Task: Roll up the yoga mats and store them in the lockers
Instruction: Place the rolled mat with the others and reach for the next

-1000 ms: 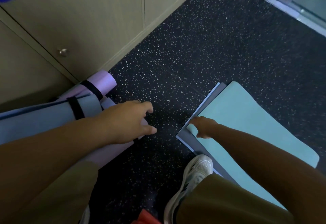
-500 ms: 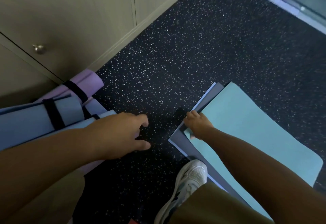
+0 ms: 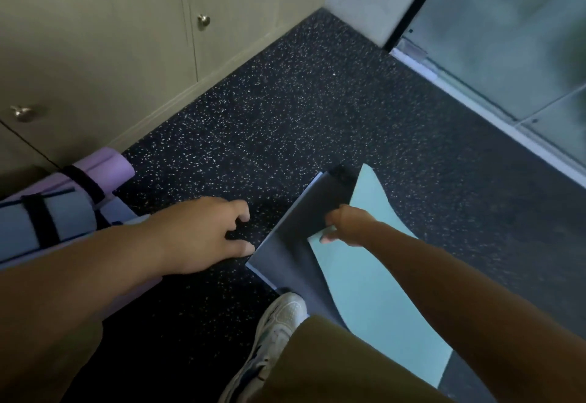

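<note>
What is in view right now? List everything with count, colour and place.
Flat mats: two, teal mat on top of a dark grey mat, on the floor at right; teal corner lifted.
Rolled mats: at least three, purple and grey-blue, black straps, at left by the lockers.
Lockers: beige, metal knobs, upper left.
Floor: black, speckled.
Glass door: upper right.
Shoe: one, white, bottom centre.
Left hand: hovers over the floor, holds nothing.
Right hand: pinches the teal mat's corner.
</note>
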Tool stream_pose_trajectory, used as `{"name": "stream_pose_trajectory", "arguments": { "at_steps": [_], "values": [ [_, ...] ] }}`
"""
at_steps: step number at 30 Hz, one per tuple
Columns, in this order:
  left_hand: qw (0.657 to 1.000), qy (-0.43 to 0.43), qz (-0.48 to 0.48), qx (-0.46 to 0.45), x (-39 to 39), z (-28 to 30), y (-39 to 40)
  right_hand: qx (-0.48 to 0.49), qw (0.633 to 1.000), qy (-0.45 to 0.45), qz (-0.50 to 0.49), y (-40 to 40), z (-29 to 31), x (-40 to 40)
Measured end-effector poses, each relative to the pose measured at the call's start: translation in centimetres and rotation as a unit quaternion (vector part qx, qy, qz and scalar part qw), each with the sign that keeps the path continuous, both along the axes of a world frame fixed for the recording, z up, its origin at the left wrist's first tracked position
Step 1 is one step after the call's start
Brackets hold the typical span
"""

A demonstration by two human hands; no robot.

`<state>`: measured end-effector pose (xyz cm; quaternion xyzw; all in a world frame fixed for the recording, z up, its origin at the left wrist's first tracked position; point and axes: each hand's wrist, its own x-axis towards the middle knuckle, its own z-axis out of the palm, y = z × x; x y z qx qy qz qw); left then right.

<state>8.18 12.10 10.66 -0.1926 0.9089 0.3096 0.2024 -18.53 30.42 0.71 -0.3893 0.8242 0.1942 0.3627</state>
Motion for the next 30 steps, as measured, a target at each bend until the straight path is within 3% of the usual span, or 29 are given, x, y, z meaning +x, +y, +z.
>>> {"name": "stream_pose_trajectory", "arguments": {
  "at_steps": [9, 19, 30],
  "values": [
    [0.992, 0.104, 0.052, 0.052, 0.1, 5.9, 4.9, -0.069, 0.987, 0.021, -0.141, 11.4, 12.9, 0.1],
    [0.983, 0.153, 0.077, 0.062, 4.6, 9.2, 10.6, -0.08, 0.978, 0.169, -0.091, 18.7, 25.8, 2.8],
    [0.975, 0.185, 0.119, 0.041, 10.1, 12.2, 11.8, -0.194, 0.947, 0.256, -0.026, 16.7, 37.9, 7.6]
  ]
}}
